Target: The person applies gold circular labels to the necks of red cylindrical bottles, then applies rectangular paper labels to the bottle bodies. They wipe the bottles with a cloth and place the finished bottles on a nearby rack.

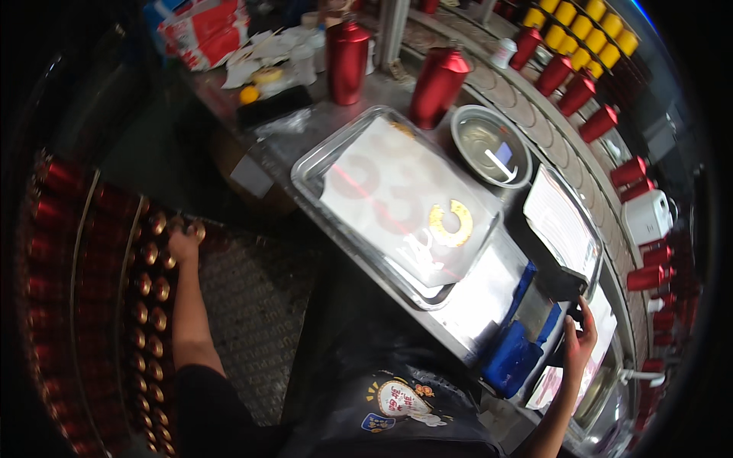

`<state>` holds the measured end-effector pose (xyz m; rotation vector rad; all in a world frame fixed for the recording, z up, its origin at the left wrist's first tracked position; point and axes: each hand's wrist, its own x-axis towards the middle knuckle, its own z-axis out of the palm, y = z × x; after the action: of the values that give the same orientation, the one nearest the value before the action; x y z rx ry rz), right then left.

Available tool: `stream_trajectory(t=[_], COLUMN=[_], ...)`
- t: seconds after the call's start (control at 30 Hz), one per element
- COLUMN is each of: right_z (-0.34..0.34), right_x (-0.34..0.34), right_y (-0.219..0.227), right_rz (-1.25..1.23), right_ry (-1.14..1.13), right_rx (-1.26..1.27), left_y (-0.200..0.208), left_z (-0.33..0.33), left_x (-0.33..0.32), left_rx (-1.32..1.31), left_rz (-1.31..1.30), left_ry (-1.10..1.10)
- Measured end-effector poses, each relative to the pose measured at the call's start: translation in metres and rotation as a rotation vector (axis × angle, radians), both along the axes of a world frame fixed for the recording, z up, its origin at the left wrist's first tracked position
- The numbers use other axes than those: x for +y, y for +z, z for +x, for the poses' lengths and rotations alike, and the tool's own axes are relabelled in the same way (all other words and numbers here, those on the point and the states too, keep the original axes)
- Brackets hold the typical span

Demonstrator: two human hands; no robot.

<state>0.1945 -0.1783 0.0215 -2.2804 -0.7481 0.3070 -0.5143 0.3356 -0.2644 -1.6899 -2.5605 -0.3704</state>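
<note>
My left hand reaches down at the left, its fingers closed around the gold-coloured end of a red metal bottle. Beside it stand rows of similar bottles with gold ends, packed close together. My right hand is at the right of the metal table, fingers apart and slightly bent, fingertips close to the corner of a black flat object. Whether they touch it I cannot tell. A blue holder lies just left of this hand.
A metal tray holds a white sheet with a yellow C-shaped piece. Behind it stand two red bottles and a round metal bowl. A curved conveyor carries red bottles along the far right. A red-and-white bag sits at the back left.
</note>
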Motion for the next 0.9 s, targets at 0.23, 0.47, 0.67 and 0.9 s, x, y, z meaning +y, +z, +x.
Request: stream_trajectory(t=[0.23,0.47,0.67,0.9], right_z=[-0.024,-0.046,-0.031,-0.017], right_x=[0.019,-0.007,-0.056,-0.057], right_y=[0.005,-0.017,-0.039,-0.057], right_rz=[0.287,0.322,0.374,0.435], right_ry=[0.004,0.033,-0.200,-0.173], right_rx=[0.077,0.159,0.130,0.202], left_y=[0.169,0.258,0.210,0.247], left_z=[0.218,0.471,0.501,0.472], left_x=[0.003,0.070,0.127,0.066], left_rx=[-1.050,-0.614,-0.648,-0.791], left_rz=[0.697,0.651,0.780,0.875], left_ry=[-0.619,-0.637,-0.608,-0.762])
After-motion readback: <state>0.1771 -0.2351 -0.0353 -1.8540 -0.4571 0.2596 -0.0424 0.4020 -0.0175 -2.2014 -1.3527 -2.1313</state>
